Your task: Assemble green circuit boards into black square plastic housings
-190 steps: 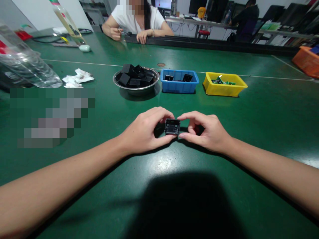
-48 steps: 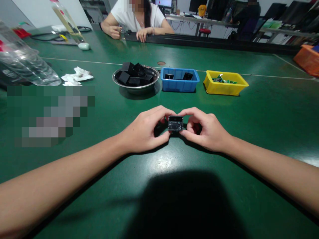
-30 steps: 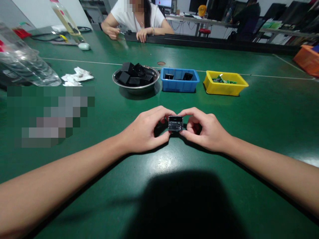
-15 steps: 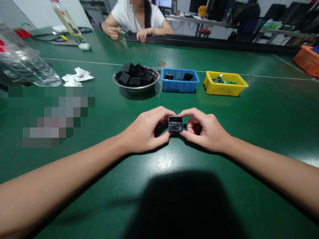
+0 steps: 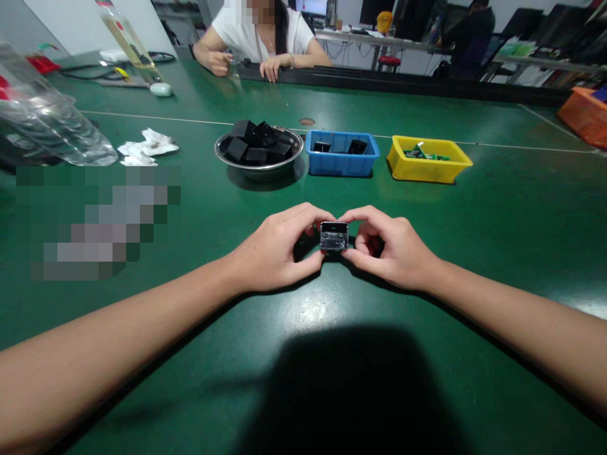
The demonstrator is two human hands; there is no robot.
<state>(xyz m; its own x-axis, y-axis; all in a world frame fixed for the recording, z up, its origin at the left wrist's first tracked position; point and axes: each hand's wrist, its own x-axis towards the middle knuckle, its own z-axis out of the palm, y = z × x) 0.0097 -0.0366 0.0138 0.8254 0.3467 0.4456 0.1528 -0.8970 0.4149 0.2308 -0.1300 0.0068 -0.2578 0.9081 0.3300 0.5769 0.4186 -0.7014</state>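
Observation:
Between my two hands is a small black plastic housing [image 5: 334, 236], its open side turned toward me and showing round posts inside. My left hand [image 5: 290, 248] pinches its left edge, thumb below and index finger above. On the other side my right hand [image 5: 386, 246] grips the right edge the same way, its other fingers curled in. Beyond the hands stand a metal bowl [image 5: 260, 168] heaped with black plastic cases, a blue bin [image 5: 342, 164] with a few black parts, and a yellow bin [image 5: 423, 170] with green circuit boards.
Crumpled tissue [image 5: 148, 146] and a large clear plastic bottle [image 5: 57, 120] lie at the left, with a tilted bottle of yellowish liquid [image 5: 126, 38] behind. An orange bin [image 5: 585, 117] is at the far right. Across the green table [image 5: 497, 221] sits another person [image 5: 265, 38].

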